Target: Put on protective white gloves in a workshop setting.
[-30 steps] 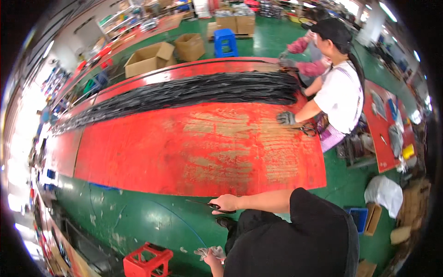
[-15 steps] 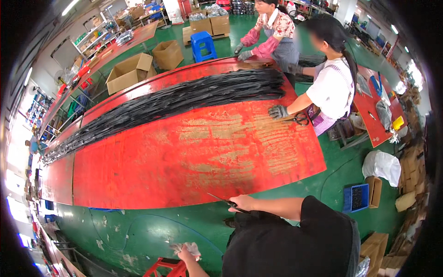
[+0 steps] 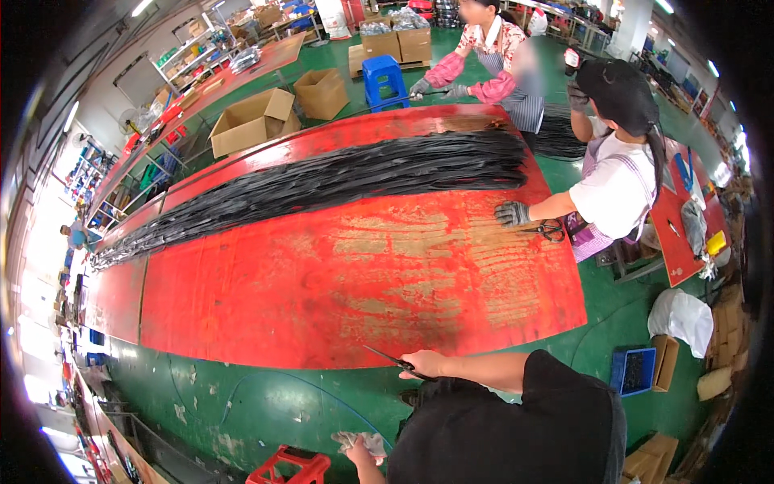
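**Two bare hands, two items held; two scissors in view**

Count, held items: 1 pair of scissors point(image 3: 402, 362), 1 pale cloth-like bundle point(image 3: 374, 442).

Count, surroundings: 1 long red table point(image 3: 242, 298); 1 heap of black strips point(image 3: 347, 173), too many to number; 1 second pair of scissors point(image 3: 551, 231) on the table; 2 co-workers beside it; 2 open cardboard boxes point(image 3: 242, 145) beyond its far side; 1 blue stool point(image 3: 385, 79); 1 red stool point(image 3: 294, 461); 1 blue crate point(image 3: 637, 352).

Right hand point(image 3: 421, 364): fingers curled closed around the handles of the held scissors. Left hand point(image 3: 360, 452): closed on the cloth-like bundle, lower in view, above the red stool.

Held scissors: dark, slim, pointed; the blades read as a single narrow line, apparently together. Position: near edge of the table, tip aimed left and overlapping the red surface in view. Contact with the top: cannot tell.

Bundle: whitish-grey, crumpled, soft-looking, spilling out past the fingers. Glove or rag: cannot tell.

Second scissors: black, ringed handles toward the table's right end, just beside the grey-gloved hand point(image 3: 512, 213) of the co-worker in white, which lies palm-down on the worn red top.
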